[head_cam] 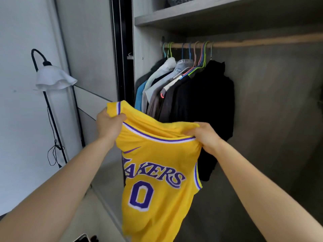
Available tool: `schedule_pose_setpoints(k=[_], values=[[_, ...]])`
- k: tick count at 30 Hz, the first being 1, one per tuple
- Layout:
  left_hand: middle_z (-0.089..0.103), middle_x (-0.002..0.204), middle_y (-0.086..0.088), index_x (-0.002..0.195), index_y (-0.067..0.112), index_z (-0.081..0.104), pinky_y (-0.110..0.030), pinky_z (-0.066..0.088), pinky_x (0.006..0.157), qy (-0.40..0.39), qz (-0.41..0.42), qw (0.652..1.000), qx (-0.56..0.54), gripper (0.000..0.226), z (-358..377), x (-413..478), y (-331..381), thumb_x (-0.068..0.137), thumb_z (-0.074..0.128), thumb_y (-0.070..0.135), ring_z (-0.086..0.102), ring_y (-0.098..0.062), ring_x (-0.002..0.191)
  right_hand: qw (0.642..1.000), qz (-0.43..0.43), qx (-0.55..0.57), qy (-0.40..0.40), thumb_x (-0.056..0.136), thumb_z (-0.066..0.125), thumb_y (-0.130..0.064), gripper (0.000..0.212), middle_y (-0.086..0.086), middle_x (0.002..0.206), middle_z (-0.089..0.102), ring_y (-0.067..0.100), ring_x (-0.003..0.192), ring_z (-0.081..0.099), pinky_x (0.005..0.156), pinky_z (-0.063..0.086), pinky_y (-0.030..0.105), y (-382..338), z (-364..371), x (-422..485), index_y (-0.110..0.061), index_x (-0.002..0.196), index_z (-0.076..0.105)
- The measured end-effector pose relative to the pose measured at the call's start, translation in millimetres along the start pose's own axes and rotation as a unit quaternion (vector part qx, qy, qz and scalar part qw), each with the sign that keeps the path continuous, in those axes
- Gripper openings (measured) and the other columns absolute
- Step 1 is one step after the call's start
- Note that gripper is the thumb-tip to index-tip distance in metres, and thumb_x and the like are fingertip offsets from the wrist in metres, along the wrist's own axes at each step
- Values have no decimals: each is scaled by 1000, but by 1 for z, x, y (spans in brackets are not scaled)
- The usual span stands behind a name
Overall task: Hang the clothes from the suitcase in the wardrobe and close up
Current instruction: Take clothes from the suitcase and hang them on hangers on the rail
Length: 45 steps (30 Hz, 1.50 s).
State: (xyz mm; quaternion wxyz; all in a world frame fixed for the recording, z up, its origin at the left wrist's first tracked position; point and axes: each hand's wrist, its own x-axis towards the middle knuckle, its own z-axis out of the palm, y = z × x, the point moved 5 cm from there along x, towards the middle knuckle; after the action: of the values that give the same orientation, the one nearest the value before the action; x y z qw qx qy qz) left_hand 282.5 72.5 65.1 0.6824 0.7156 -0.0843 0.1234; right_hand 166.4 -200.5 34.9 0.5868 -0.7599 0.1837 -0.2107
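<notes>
item: yellow jersey, purple lettering and a number 0 on the chest. location: in the air before the open wardrobe, front facing me, body hanging free below my hands. not on a hanger; well apart from the rail.

item: left hand. grip closed narrow, thumb against fingers, pinching one shoulder strap where the armhole trim bunches. holds cloth only.

item: right hand. grip likewise closed tight, fingers curled into a gathered fold at the other strap, beside the collar band. holds cloth only.

reason for hold: taking both shoulders spreads the neckline between my hands and lets the weight pull the body straight. i judge this readies it for a hanger.

item: hung clothes. pressed together at the left end of the rail, pale ones toward the wardrobe's side wall, black ones outermost. reason, as i judge it: bunching them leaves the rest of the rail bare for new pieces.

item: coloured hangers. hooked on the rail among the hung clothes; a few look empty, though i cannot tell for certain. i judge the jersey needs one next, and one hand must give up its strap to fetch it.

item: sliding door. stands to the left, leaving the compartment open.

item: floor lamp. white shade, by the wall, apart from the work.

item: suitcase. not in view.
</notes>
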Motion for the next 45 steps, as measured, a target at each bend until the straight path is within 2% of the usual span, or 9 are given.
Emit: schedule_pose_setpoints(k=[7,12,17,23,26,28,36,41,45], values=[[64,83,-6,84,16,63,-31,44,67,1,52,980,191,7,-2,32,3,78,64,16,59,-28,81,945,-136,-245,167,81,50,5,21,0,74,55,18,70,51,54,39,25,-61,-59,-1,-12,79,61],[65,107,-12,96,13,62,-29,43,68,-141,105,823,540,17,27,27,14,82,55,19,62,-31,95,893,-97,-377,226,83,48,-3,16,7,92,58,28,84,55,66,41,31,-80,-87,6,-12,93,58],[64,56,-16,75,-4,59,-34,58,58,-249,-35,926,281,11,70,28,30,79,50,2,64,-27,45,879,2,-441,183,94,46,-14,14,10,91,59,26,79,56,63,41,31,-77,-116,14,-10,89,58],[68,91,-26,119,2,54,-51,54,68,-400,-115,900,128,28,129,-3,54,92,46,2,66,-38,82,892,45,-398,212,86,59,-13,6,9,83,56,26,72,56,48,41,24,-96,-154,0,-7,85,62],[69,80,-25,98,7,55,-57,52,74,-416,-122,899,65,13,154,-13,77,92,45,2,65,-39,81,885,64,-398,233,75,61,-7,4,13,81,58,24,58,53,37,39,19,-112,-170,-5,-5,78,63],[67,77,-24,92,1,57,-51,52,73,-425,-134,895,29,13,171,-21,89,93,44,4,63,-36,76,870,54,-412,265,80,61,-10,19,17,95,63,30,78,62,58,51,27,-127,-182,-11,-2,97,66],[55,52,-12,67,1,57,-31,44,59,-418,-91,902,-51,24,216,-49,110,90,48,4,48,-26,50,585,96,-711,379,96,43,0,39,16,140,50,33,133,40,98,40,46,-180,-233,-31,-8,132,56],[52,59,-9,66,8,54,-28,44,59,-453,-45,890,5,23,213,-49,110,88,50,5,47,-21,50,594,146,-703,362,94,48,0,35,11,127,62,30,118,59,75,46,37,-171,-252,-35,-9,125,60],[49,66,-15,58,8,52,-29,40,62,-446,8,892,72,25,200,-36,106,83,53,5,46,-24,57,698,137,-557,428,93,51,-3,29,13,123,63,30,115,61,84,50,38,-169,-262,-30,-6,119,63]])
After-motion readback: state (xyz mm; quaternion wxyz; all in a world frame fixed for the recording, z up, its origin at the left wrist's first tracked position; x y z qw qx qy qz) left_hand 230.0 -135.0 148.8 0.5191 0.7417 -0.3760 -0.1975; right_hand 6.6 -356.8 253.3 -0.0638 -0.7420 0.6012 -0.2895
